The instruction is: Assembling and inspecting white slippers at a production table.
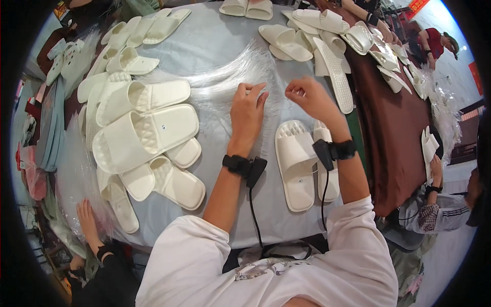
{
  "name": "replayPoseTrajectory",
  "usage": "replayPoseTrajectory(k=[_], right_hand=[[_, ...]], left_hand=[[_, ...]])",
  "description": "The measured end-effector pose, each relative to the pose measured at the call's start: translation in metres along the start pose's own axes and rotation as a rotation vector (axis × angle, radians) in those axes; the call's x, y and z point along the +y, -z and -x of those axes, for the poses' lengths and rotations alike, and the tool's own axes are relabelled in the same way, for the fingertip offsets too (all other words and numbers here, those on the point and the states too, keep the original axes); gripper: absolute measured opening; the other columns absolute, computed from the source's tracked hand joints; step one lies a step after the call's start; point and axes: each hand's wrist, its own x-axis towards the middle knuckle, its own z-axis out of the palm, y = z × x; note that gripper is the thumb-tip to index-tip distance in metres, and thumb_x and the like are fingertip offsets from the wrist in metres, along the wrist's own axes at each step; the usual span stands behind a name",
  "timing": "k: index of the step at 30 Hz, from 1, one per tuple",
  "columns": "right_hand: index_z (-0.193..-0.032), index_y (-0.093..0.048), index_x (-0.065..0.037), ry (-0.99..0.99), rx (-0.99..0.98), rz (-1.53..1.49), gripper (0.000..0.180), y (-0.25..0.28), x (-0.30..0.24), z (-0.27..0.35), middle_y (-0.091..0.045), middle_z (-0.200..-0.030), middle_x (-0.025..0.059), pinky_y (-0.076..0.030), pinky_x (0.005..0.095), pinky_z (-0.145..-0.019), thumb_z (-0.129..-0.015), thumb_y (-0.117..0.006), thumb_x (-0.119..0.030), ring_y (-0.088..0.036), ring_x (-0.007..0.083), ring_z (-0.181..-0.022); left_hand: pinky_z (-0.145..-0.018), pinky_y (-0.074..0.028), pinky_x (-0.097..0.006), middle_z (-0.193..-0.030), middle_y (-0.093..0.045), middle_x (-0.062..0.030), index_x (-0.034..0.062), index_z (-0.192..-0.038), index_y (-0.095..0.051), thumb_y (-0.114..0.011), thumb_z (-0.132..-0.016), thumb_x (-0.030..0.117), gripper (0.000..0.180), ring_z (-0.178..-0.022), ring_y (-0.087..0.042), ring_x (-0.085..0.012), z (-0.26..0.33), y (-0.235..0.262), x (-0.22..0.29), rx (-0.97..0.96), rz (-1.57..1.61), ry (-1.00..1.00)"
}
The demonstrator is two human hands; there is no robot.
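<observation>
My left hand (247, 113) is raised over the table, fingers curled and the thumb tip close to the index finger. Just to its right, my right hand (313, 100) is bent inward in a pinch. Anything held in either is too thin or hidden to make out. Beneath and beyond the left hand spreads a bundle of clear plastic strands (220, 77). Below my right wrist lies a pair of cream slippers (298, 176), the right one partly covered by my forearm. Left of my left arm is a heap of cream slippers (146, 134), overlapping one another.
More cream slippers (286, 42) lie at the far right and far left of the grey-covered table (235, 204). A brown-covered table (391, 148) adjoins on the right. Another person's hand (88, 220) rests at the lower left; a person at right holds a slipper (428, 148).
</observation>
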Motion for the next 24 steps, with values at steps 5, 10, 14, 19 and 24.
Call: replayPoseTrajectory(k=[5,10,14,19,24], right_hand=[[-0.097,-0.067,-0.001,0.048,0.141,-0.114,0.011,0.044,-0.052,0.041,-0.056,-0.099,0.0097,-0.051,0.0323,-0.074,-0.092,-0.070,-0.010,-0.060,0.0209,-0.088],[-0.091,-0.060,0.000,0.016,0.440,-0.354,0.007,0.067,-0.035,0.088,-0.056,-0.103,0.0075,-0.052,0.0328,-0.084,-0.095,-0.062,-0.005,-0.059,0.0186,-0.090],[-0.089,-0.057,-0.001,-0.046,0.734,-1.087,0.008,0.096,-0.043,0.118,-0.055,-0.102,0.0076,-0.051,0.0346,-0.091,-0.097,-0.057,-0.003,-0.059,0.0205,-0.094],[-0.095,-0.053,-0.003,0.389,0.841,-1.786,0.006,0.139,0.006,0.172,-0.051,-0.091,0.0061,-0.046,0.0317,-0.079,-0.099,-0.055,-0.007,-0.050,0.0175,-0.078],[-0.098,-0.054,-0.006,0.271,0.938,-1.313,0.006,0.126,-0.014,0.177,-0.049,-0.088,0.0048,-0.041,0.0285,-0.071,-0.102,-0.055,-0.010,-0.043,0.0129,-0.073]], left_hand=[[-0.073,-0.054,-0.043,-0.109,-0.060,-0.0130,0.0103,-0.108,-0.072,-0.070,-0.098,0.018,0.013,-0.084,-0.066,-0.0315,-0.003,0.001,0.005,0.006,-0.045,-0.002],[-0.073,-0.053,-0.043,-0.107,-0.062,-0.0091,0.0089,-0.101,-0.072,-0.072,-0.096,0.014,0.007,-0.087,-0.065,-0.0313,-0.006,0.005,0.011,-0.024,-0.021,-0.100],[-0.080,-0.051,-0.041,-0.104,-0.065,-0.0043,0.0092,-0.097,-0.071,-0.075,-0.092,0.012,0.007,-0.091,-0.062,-0.0270,-0.013,0.016,0.015,-0.053,0.008,-0.343],[-0.079,-0.049,-0.036,-0.099,-0.072,-0.0031,0.0100,-0.099,-0.075,-0.075,-0.091,0.007,0.009,-0.092,-0.062,-0.0228,-0.014,0.021,0.031,-0.135,0.130,-0.528],[-0.078,-0.048,-0.032,-0.090,-0.074,-0.0021,0.0095,-0.100,-0.077,-0.076,-0.092,0.006,0.008,-0.084,-0.064,-0.0173,-0.008,0.017,0.038,-0.298,0.522,-0.284]])
